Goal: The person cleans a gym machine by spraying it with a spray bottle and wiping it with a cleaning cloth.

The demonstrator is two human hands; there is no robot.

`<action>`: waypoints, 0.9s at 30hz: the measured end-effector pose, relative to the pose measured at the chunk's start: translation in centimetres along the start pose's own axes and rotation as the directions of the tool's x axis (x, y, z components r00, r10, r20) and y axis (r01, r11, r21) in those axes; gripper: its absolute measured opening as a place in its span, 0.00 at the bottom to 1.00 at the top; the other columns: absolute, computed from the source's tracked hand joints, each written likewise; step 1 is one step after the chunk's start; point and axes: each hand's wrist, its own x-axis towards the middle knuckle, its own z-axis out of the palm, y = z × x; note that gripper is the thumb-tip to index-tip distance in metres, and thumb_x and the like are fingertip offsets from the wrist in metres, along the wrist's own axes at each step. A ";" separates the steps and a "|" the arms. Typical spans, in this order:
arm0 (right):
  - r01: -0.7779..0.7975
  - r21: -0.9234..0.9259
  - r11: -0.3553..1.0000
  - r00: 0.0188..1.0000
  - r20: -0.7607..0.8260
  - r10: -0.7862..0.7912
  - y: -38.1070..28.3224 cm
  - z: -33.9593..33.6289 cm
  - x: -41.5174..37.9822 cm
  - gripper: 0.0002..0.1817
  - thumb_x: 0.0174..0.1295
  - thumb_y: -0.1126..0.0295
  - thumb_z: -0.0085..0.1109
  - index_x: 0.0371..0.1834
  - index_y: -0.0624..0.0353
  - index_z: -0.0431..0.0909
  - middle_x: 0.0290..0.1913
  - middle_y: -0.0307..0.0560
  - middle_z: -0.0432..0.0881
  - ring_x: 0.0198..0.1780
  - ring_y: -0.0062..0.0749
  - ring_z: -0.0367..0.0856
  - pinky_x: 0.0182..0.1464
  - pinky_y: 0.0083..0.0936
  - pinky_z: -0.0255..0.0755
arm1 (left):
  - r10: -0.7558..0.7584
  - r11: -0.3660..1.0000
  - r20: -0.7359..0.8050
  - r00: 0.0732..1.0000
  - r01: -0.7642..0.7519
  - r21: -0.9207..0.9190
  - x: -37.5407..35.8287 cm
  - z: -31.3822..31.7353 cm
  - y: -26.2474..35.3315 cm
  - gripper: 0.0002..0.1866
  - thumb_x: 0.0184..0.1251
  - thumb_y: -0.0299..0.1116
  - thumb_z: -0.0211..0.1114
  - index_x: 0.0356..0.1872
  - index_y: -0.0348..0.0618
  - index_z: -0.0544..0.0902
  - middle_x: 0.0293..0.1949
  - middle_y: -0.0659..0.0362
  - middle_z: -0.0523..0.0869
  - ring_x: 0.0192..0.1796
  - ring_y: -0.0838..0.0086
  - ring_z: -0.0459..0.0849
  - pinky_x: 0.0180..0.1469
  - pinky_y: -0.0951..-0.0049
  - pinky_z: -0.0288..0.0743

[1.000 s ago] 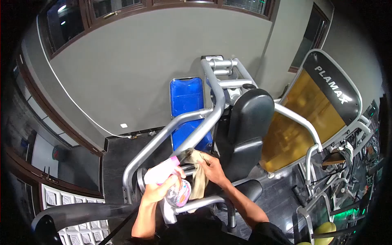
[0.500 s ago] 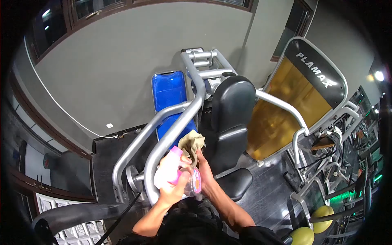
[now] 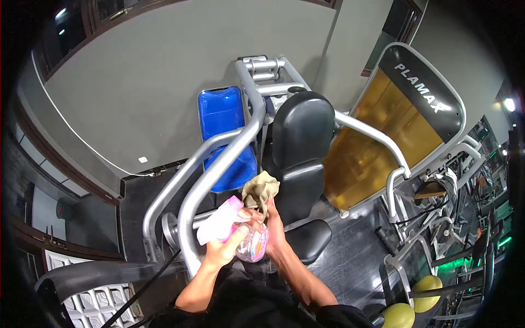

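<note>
My left hand point(image 3: 225, 247) is wrapped round the neck of a spray bottle point(image 3: 253, 244), which has a clear body, a colourful label and a pink-and-white spray head. The bottle is tilted, with its pink nozzle pointing up and away from me. Close beside it, my right hand point(image 3: 275, 225) grips a crumpled beige cloth point(image 3: 261, 188) that sticks up above the fingers. Some right-hand fingers are hidden behind the bottle and cloth. Both hands are in front of an exercise machine with a black padded backrest point(image 3: 304, 128) and a black seat point(image 3: 309, 240).
Grey metal arms point(image 3: 219, 174) of the machine curve close by on the left. Behind them stands a blue padded chair point(image 3: 223, 116) against the wall. To the right rises a gold-panelled weight stack cover point(image 3: 377, 136), with yellow-green balls point(image 3: 426, 292) lower down.
My view has shifted slightly, so the machine appears further left. The spray bottle has turned a little, showing more of its clear body. Both hands keep their holds.
</note>
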 end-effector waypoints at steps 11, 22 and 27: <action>0.223 -0.256 0.941 0.937 -0.211 -0.279 -6.2 -1.2 -5.4 0.28 0.74 0.48 0.32 0.68 0.53 0.61 0.63 0.44 0.71 0.62 0.37 0.71 0.65 0.37 0.64 | 0.016 1.000 -0.061 0.998 -0.017 -0.020 -0.1 3.9 -3.0 0.11 0.66 0.28 0.60 0.45 0.36 0.73 0.36 0.50 0.79 0.30 0.75 0.78 0.37 0.73 0.72; 0.273 -0.297 0.915 0.848 -0.375 -0.375 -15.4 -2.1 -12.6 0.24 0.71 0.47 0.40 0.64 0.46 0.68 0.57 0.40 0.75 0.52 0.42 0.75 0.55 0.43 0.72 | 0.189 0.758 -0.241 0.952 0.014 0.652 1.2 8.3 -6.8 0.03 0.66 0.23 0.61 0.38 0.34 0.79 0.24 0.62 0.79 0.20 0.85 0.74 0.21 0.83 0.68; 0.291 -0.354 0.889 0.832 -0.364 -0.418 -19.1 -4.2 -15.3 0.26 0.71 0.46 0.38 0.66 0.46 0.64 0.59 0.41 0.72 0.54 0.43 0.74 0.55 0.45 0.71 | 0.234 0.721 -0.363 0.902 0.089 0.687 2.2 10.8 -8.5 0.05 0.65 0.25 0.62 0.39 0.35 0.80 0.21 0.66 0.76 0.20 0.87 0.72 0.22 0.83 0.66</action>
